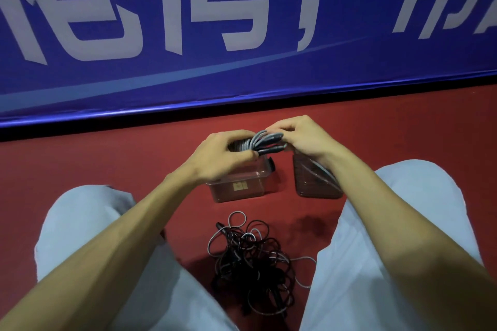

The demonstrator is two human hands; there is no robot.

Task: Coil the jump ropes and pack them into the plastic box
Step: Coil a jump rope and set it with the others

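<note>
While a loose tangle of black and grey jump ropes (250, 266) lies on the red floor (107, 164) between the person's knees, both hands work on one rope directly above the clear rectangular plastic box (239, 188). Holding it there seems deliberate, since the finished bundle need only be lowered straight in.

The left hand (223, 158) has its fingers curled round one end of the grey coiled jump rope (255, 142), clamping the loops so they cannot spring apart. The right hand (304, 137) grips the other end with bent fingers and thumb. Its hold looks suited to tucking in the last turn beside the dark handle ends that poke out of the bundle.

A loose grey tail (324, 172) runs down from under the right wrist. By that sign the coil is not quite finished.

Just to the right of the box, apart from it, is a second clear plastic piece (314, 185), probably the lid, set aside so the opening is free. The hands hide most of the box's inside, so I cannot tell whether any rope is in it. With the tangle untouched, most of the task appears to lie ahead.

A blue banner with white characters (242, 70) closes off the far edge of the floor.
</note>
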